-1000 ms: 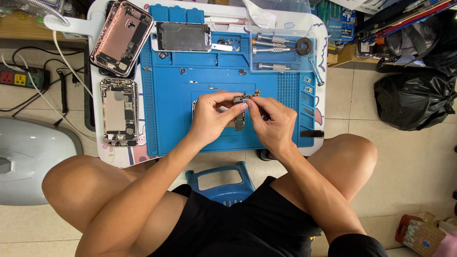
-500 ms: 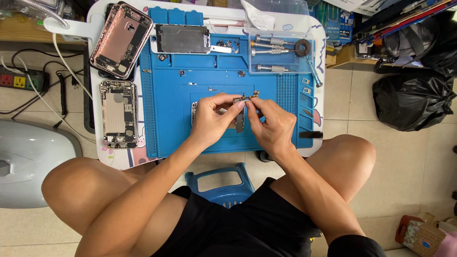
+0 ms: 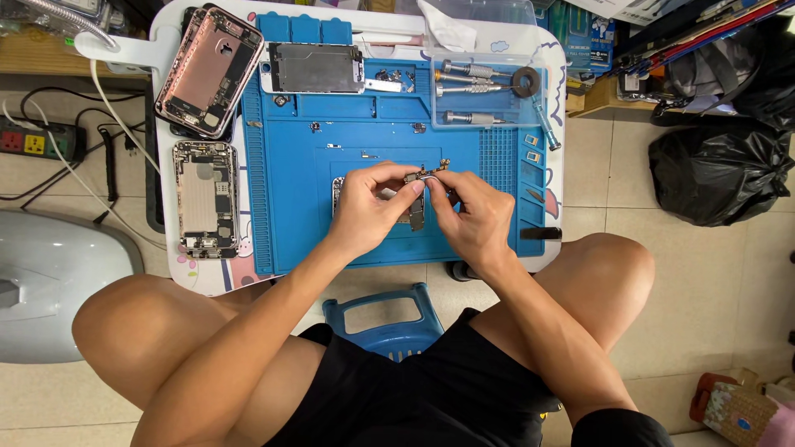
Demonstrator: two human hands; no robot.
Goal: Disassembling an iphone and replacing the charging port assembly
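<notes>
Both hands meet over the middle of a blue repair mat (image 3: 306, 165) on a small white table. My left hand (image 3: 368, 207) and my right hand (image 3: 472, 219) pinch a small flex-cable part (image 3: 426, 172) with gold connectors between their fingertips. Under the hands lies an opened phone body (image 3: 416, 213), mostly hidden by the fingers.
A pink phone shell (image 3: 209, 70) and a stripped phone frame (image 3: 205, 199) lie at the table's left. A screen assembly (image 3: 315, 68) sits at the mat's top. A clear tray (image 3: 489, 87) holds screwdrivers. A blue stool (image 3: 383, 319) stands between my knees; a black bag (image 3: 720, 174) sits right.
Both hands stay over the phone body; the fingers have shifted slightly on the small part, which sits a little more level between them.
</notes>
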